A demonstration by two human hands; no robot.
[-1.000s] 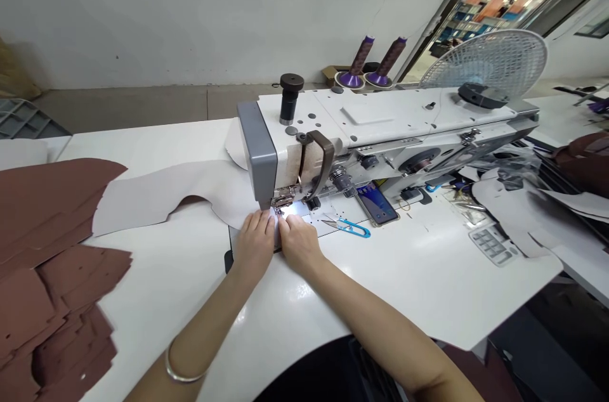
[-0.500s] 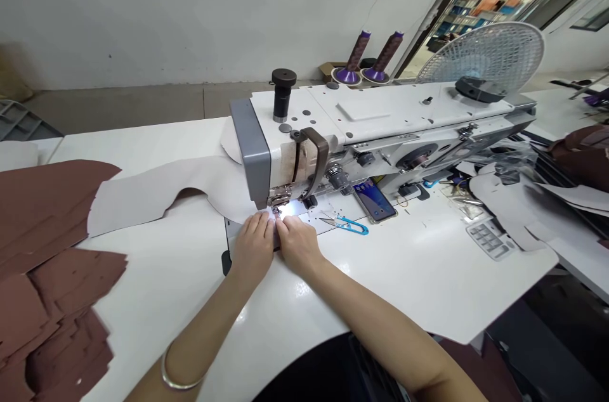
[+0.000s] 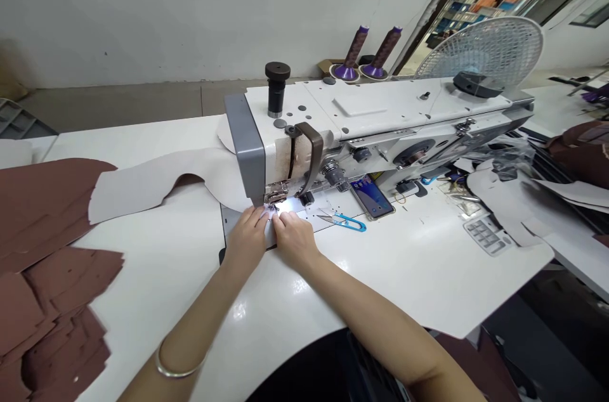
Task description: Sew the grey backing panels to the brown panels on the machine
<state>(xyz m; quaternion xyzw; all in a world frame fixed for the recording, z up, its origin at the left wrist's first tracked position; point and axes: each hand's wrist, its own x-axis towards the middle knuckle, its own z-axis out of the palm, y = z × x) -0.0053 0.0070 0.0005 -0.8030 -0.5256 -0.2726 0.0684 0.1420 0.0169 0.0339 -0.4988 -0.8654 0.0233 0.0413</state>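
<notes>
A sewing machine (image 3: 295, 136) stands across the table, its lamp lighting the needle and presser foot (image 3: 272, 204). Under the head lies a long, curved leather piece (image 3: 143, 183), pale side up, stretching off to the left. My left hand (image 3: 246, 237) presses its closed fingers on the near edge of this piece, just left of the needle. Close beside it, my right hand (image 3: 294, 238) has its fingers together and curled at the same edge, right of the needle. Both hands cover much of the edge. Blue thread snips (image 3: 349, 222) lie right of my right hand.
Stacked brown leather pieces (image 3: 57, 199) lie at the left. A phone (image 3: 372, 196) rests under the machine arm. Two thread cones (image 3: 356, 47) and a fan (image 3: 490, 50) stand behind. More pale pieces (image 3: 499, 205) and a calculator (image 3: 488, 235) are at the right.
The whole view has shifted slightly, so everything sits a little higher and further left. My hands stay at the needle, with a slightly wider gap between them.
</notes>
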